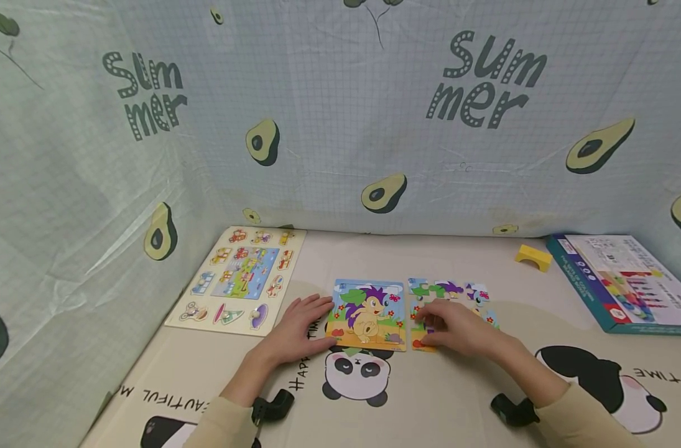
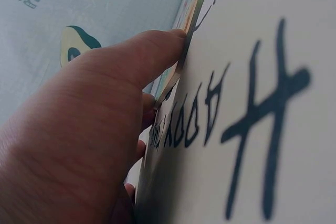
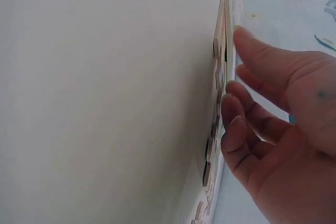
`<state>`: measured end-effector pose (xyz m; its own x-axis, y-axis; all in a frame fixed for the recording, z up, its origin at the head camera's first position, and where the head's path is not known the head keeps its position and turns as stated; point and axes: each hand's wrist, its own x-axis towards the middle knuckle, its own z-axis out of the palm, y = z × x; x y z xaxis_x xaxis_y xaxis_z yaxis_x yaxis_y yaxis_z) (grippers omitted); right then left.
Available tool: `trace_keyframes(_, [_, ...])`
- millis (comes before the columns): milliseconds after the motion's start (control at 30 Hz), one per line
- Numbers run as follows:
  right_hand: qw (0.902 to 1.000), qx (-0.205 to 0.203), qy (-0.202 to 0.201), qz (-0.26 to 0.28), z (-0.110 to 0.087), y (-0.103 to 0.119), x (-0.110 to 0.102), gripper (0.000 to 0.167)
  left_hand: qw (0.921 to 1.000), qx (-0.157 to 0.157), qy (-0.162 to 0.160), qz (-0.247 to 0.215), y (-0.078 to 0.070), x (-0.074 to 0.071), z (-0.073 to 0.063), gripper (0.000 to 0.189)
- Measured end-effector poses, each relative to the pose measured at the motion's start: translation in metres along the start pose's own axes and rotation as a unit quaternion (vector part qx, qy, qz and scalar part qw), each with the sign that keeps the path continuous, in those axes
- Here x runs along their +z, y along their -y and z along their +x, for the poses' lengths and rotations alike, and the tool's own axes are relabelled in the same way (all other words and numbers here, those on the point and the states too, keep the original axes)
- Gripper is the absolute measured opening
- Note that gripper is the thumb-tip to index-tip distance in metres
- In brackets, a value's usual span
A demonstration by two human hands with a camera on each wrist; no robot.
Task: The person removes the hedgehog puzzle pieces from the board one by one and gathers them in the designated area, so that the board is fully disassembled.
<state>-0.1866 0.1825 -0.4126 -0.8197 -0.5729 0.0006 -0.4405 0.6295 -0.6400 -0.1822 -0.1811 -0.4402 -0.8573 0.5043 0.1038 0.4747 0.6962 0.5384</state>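
Note:
A hedgehog picture puzzle (image 1: 368, 314) lies flat on the tablecloth in the head view. My left hand (image 1: 295, 330) rests at its left side, thumb and fingertips touching the edge. The left wrist view shows the thumb (image 2: 152, 48) against the board's edge (image 2: 191, 40). Just right of the puzzle are several loose jigsaw pieces (image 1: 418, 286), laid close together. Over them is my right hand (image 1: 463, 326), its fingers loosely bent and partly hiding them. In the right wrist view, the thumb and fingers (image 3: 236, 135) stand apart at the thin pieces (image 3: 209, 166); no lifted piece shows.
A cream board with small pictures (image 1: 267, 274) lies at the back left. At the back right are a yellow arch block (image 1: 533, 256) and a flat teal box (image 1: 625, 283). A wall of printed cloth (image 1: 329, 186) rises behind the table.

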Motion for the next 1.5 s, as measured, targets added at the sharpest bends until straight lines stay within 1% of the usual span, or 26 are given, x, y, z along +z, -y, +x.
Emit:
trace_keyframes(200, [0.9998,0.016,-0.012,0.008,0.001,0.003,-0.003,0.035,1.0,0.003,0.0,0.0,0.0,-0.001,0.0,0.074])
trace_keyframes(467, [0.9993,-0.002,-0.025,0.027,0.002,0.008,-0.009,0.032,1.0,0.003,-0.001,0.002,-0.001,-0.001,0.0,0.073])
trace_keyframes(733, [0.9984,0.012,-0.041,0.037,0.006,0.01,-0.007,0.041,0.9999,0.011,-0.004,0.0,0.001,-0.001,-0.001,0.072])
trace_keyframes(900, [0.998,0.005,-0.048,0.041,0.012,0.015,-0.007,0.041,0.9999,0.013,-0.005,0.0,0.001,0.0,-0.001,0.072])
trace_keyframes(1100, [0.9972,0.0,-0.054,0.052,0.021,0.02,-0.005,0.044,1.0,0.004,-0.002,-0.001,0.0,-0.001,-0.001,0.073])
trace_keyframes(1500, [0.9953,-0.027,-0.061,0.07,0.04,0.036,0.005,0.046,1.0,0.007,-0.002,-0.003,0.0,-0.001,0.0,0.073])
